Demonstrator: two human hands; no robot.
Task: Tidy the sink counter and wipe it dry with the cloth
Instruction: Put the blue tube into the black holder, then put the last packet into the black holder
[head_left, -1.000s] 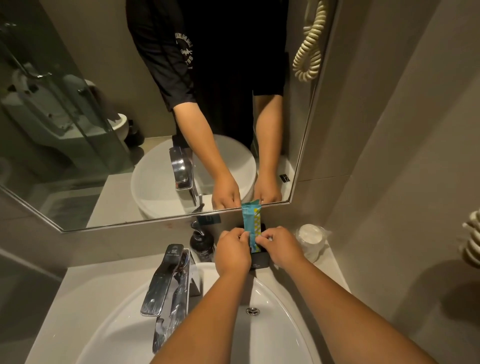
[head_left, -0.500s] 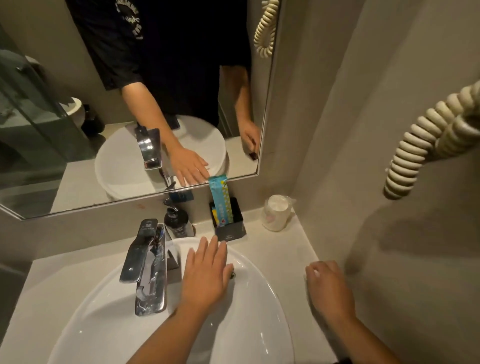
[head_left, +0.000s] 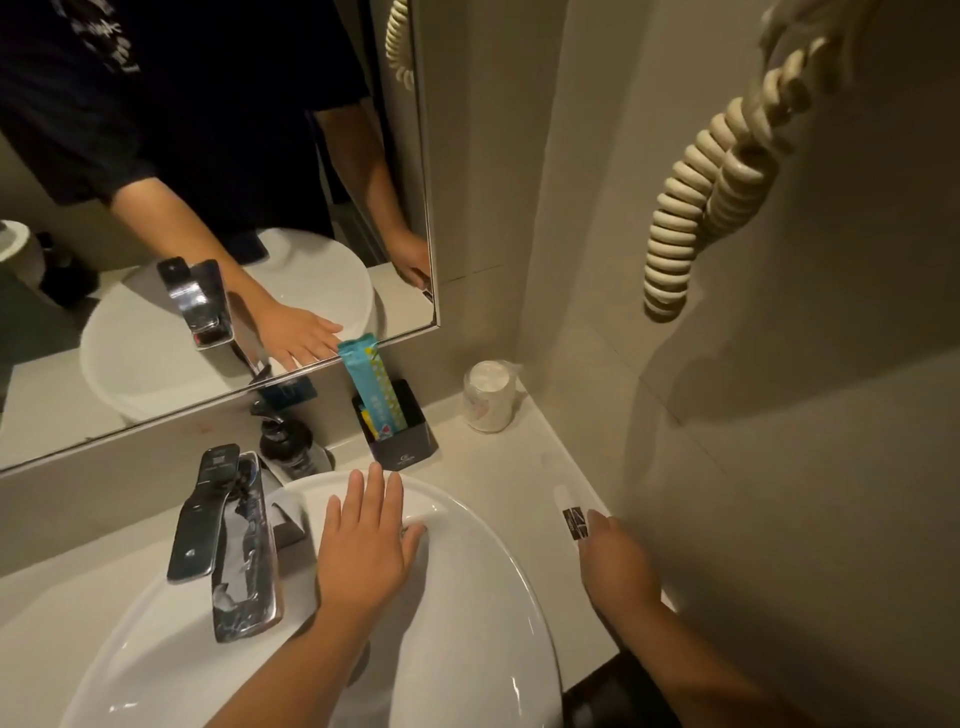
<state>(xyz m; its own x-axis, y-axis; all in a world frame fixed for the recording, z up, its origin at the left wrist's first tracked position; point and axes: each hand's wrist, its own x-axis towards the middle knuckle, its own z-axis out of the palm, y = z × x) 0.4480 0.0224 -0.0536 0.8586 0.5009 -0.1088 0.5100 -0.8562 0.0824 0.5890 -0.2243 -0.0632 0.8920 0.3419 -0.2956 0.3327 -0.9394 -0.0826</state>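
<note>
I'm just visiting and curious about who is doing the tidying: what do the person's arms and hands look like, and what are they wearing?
Both arms are bare from hand to forearm: no gloves, watch, rings or bracelets show on the left hand or the right hand. The wall mirror reflects a dark, short-sleeved T-shirt with pale lettering on the chest, its sleeves ending above the elbow.

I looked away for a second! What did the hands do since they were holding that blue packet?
Both hands let go of the blue packet. The left hand drew back and lies flat over the basin. The right hand moved right to a small sachet by the wall. The packet stays upright in the black holder; the jar and soap bottle haven't moved.
</note>
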